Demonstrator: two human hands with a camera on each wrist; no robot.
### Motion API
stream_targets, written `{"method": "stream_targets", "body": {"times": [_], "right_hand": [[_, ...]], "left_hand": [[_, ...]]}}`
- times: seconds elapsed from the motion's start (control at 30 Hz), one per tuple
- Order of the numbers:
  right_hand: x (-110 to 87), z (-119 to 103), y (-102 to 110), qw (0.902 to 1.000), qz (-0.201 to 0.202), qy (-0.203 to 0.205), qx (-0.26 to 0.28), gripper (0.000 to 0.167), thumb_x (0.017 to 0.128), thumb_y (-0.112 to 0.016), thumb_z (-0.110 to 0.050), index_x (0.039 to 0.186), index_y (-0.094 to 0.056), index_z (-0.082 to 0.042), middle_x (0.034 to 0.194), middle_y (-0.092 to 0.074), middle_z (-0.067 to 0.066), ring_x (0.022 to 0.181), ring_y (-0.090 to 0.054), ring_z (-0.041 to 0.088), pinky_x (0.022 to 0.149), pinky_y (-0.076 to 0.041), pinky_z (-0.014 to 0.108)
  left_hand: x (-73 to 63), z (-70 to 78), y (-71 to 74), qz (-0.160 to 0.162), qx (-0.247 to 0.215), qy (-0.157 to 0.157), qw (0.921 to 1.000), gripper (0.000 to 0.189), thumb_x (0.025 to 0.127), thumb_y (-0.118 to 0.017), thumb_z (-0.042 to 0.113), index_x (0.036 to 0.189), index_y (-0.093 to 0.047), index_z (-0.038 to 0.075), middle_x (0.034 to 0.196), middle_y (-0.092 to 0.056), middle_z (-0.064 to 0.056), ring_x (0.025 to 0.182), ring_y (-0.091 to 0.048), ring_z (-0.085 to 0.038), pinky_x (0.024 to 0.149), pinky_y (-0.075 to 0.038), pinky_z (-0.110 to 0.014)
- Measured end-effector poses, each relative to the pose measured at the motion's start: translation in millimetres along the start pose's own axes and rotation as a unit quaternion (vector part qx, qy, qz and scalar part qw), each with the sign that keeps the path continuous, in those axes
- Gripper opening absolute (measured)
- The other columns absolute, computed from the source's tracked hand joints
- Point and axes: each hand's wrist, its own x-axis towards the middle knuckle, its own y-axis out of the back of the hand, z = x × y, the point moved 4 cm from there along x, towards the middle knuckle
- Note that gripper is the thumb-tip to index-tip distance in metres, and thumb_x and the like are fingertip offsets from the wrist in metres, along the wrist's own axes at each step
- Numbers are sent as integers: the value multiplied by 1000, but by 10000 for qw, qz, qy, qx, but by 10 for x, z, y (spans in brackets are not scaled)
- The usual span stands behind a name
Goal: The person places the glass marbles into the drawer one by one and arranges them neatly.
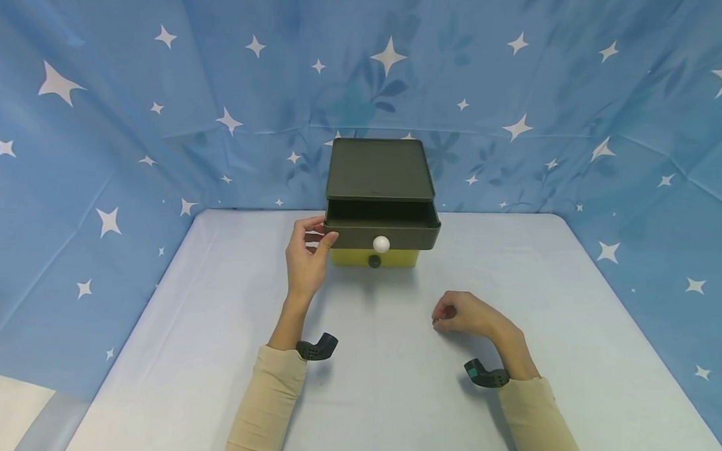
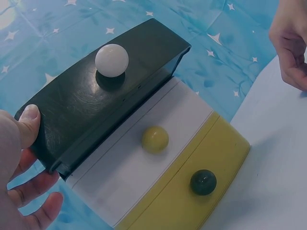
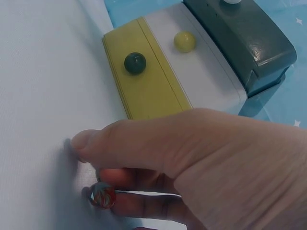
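Note:
A small three-drawer box has its dark green top drawer (image 1: 348,237) pulled out, with a white round knob (image 2: 112,60) on its front. My left hand (image 1: 307,263) grips this drawer at its left corner, thumb on the front and fingers along the side. Over the table, to the right of the box, my right hand (image 1: 467,313) is curled with its fingertips low. At those fingertips it holds a small glassy marble (image 3: 102,195) with red and teal swirls. The inside of the drawer is mostly in shadow.
Below the open drawer are a white drawer (image 2: 120,167) with a yellow knob (image 2: 155,139) and a yellow drawer (image 2: 220,148) with a dark green knob (image 2: 203,182). Both are closed. The white table (image 1: 379,379) ends against a blue star-patterned curtain (image 1: 252,82).

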Motion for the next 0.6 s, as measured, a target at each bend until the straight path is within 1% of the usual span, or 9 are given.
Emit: {"method": "stream_targets", "body": {"times": [0.17, 0.43, 0.6], "right_hand": [[-1, 4, 3, 9999, 24, 91, -41, 12, 86, -76, -17, 95, -69, -13, 91, -66, -2, 85, -57, 15, 79, -51, 32], [-16, -12, 19, 9999, 75, 64, -33, 12, 87, -76, -19, 95, -69, -14, 91, -66, -2, 84, -56, 15, 78, -51, 32], [-27, -43, 32, 9997, 155, 158, -92, 12, 87, -75, -19, 95, -68, -13, 91, -66, -2, 84, -57, 15, 78, -51, 32]], "left_hand": [[3, -5, -2, -4, 26, -7, 10000, 38, 91, -72, 7, 124, -57, -5, 105, -59, -26, 95, -63, -42, 68, -43, -13], [7, -41, -10, 4, -28, 122, 9999, 39, 91, -73, 10, 124, -57, -4, 106, -58, -26, 96, -62, -43, 69, -42, -13], [7, -52, -12, -19, 19, 163, 9999, 40, 91, -72, 10, 125, -57, -4, 107, -58, -25, 98, -62, -42, 70, -42, -14]]}}
